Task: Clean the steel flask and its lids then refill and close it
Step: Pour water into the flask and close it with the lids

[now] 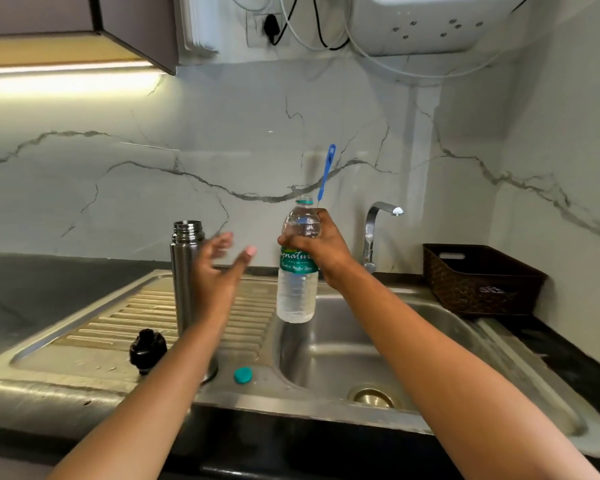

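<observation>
A: Flask first. Where do we log it?
B: Steel flask [182, 271] stands upright on the sink's drainboard [118, 320], mouth open, nothing screwed on. Its black lid [148, 349] lies near it on the ribs; we make out 1 lid.
A: Hands?
B: Right hand [323, 251] wraps the upper half of a plastic water bottle [297, 296], uncapped, water inside, held above the edge of the basin [361, 344]. Teal cap [244, 374] sits on the drainboard. Left hand [219, 271] is spread wide, holding nothing, just beside the flask. It's blurred, so we can't tell if it touches.
A: Blue brush handle [327, 171]?
B: Sticks up behind the bottle. Possibly in the right hand, we can't say.
A: Handling?
B: We judge this is the refill stage. The flask is rigid, tall and narrow-based, probably wet and slick, so it tips easily. We'd grip it mid-body with the left hand while pouring. The bottle is thin and soft, so squeezing would spurt water.
</observation>
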A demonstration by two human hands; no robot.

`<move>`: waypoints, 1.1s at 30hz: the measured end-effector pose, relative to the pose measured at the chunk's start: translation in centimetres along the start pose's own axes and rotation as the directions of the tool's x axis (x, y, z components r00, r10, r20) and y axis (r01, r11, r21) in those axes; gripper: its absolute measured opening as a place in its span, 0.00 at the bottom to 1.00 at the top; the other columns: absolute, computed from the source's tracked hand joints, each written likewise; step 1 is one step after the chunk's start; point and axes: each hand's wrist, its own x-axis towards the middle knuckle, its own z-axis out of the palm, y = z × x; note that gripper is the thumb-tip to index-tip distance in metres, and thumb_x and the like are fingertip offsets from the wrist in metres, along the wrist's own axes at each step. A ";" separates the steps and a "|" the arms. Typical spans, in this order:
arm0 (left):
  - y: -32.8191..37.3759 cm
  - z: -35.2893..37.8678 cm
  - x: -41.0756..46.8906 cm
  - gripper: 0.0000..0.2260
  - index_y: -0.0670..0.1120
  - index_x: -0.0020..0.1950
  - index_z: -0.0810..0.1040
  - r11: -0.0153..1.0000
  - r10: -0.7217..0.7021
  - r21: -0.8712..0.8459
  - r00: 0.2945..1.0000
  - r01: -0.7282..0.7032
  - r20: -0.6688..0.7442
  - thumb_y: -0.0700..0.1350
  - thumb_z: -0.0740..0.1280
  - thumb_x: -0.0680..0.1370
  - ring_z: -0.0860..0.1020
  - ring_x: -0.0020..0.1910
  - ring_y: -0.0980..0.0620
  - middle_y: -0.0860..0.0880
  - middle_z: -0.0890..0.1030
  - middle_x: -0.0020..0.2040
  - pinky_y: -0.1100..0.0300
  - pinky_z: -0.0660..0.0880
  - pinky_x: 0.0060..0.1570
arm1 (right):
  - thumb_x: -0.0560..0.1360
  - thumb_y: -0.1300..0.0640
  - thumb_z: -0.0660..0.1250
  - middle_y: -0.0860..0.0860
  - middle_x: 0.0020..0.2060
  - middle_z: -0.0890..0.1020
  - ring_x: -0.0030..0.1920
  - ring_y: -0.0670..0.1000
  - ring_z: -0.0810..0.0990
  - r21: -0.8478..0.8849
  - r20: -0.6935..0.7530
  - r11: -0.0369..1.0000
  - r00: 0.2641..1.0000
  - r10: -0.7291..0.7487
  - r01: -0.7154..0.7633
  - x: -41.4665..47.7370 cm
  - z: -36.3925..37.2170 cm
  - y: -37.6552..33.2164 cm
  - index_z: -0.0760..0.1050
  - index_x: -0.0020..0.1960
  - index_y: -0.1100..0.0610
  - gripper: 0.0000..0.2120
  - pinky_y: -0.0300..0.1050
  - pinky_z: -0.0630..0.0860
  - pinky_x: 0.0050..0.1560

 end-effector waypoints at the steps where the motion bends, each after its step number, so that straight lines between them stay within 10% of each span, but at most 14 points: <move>1: -0.3 -1.1 1.0 0.23 0.52 0.61 0.74 0.994 0.067 0.093 0.988 -0.054 -0.140 0.52 0.75 0.68 0.72 0.61 0.51 0.50 0.75 0.61 0.54 0.72 0.57 | 0.63 0.64 0.77 0.53 0.49 0.81 0.49 0.54 0.82 -0.027 0.007 1.000 1.000 0.009 -0.009 0.1 0.1 0.3 0.70 0.55 0.51 0.26 0.52 0.79 0.55; 4: -1.7 -3.6 4.1 0.36 0.54 0.72 0.63 0.955 -0.030 0.274 0.954 0.116 -0.299 0.49 0.76 0.68 0.61 0.71 0.43 0.45 0.63 0.72 0.44 0.65 0.65 | 0.62 0.64 0.78 0.53 0.49 0.82 0.50 0.54 0.82 -0.016 -0.005 0.999 0.999 0.042 -0.042 0.2 0.4 1.5 0.70 0.55 0.51 0.26 0.54 0.78 0.56; 8: -4.6 -4.9 5.9 0.49 0.55 0.76 0.50 0.922 -0.351 0.150 0.934 0.357 -0.062 0.48 0.79 0.64 0.66 0.69 0.39 0.42 0.65 0.73 0.40 0.64 0.66 | 0.64 0.65 0.77 0.54 0.50 0.81 0.50 0.54 0.82 -0.024 0.014 0.997 0.997 0.073 -0.073 0.0 0.8 2.2 0.69 0.58 0.54 0.28 0.51 0.79 0.54; 15: -3.6 -3.8 5.2 0.27 0.45 0.61 0.72 0.940 -0.281 0.167 0.953 0.297 -0.112 0.46 0.79 0.65 0.78 0.52 0.42 0.45 0.79 0.55 0.51 0.74 0.51 | 0.64 0.64 0.77 0.54 0.52 0.80 0.51 0.54 0.81 -0.053 -0.028 0.996 0.997 0.071 -0.072 0.2 -0.1 2.1 0.68 0.60 0.55 0.29 0.50 0.79 0.55; 22: 1.6 3.0 3.8 0.27 0.48 0.60 0.72 0.985 -0.159 0.081 0.982 0.151 0.104 0.45 0.78 0.65 0.76 0.47 0.51 0.51 0.77 0.52 0.56 0.72 0.49 | 0.64 0.63 0.78 0.51 0.47 0.81 0.47 0.54 0.83 -0.145 -0.114 0.989 0.993 -0.009 -0.008 0.1 -4.4 -0.2 0.68 0.53 0.49 0.25 0.51 0.80 0.52; 33: -3.1 13.9 -5.6 0.29 0.50 0.57 0.73 0.936 -0.332 0.020 0.863 0.352 0.381 0.44 0.81 0.61 0.80 0.49 0.49 0.52 0.81 0.50 0.53 0.76 0.51 | 0.64 0.59 0.77 0.50 0.50 0.81 0.49 0.51 0.81 -0.582 -0.107 0.813 0.991 -0.077 0.000 -3.0 -14.4 -1.3 0.66 0.62 0.52 0.31 0.46 0.78 0.53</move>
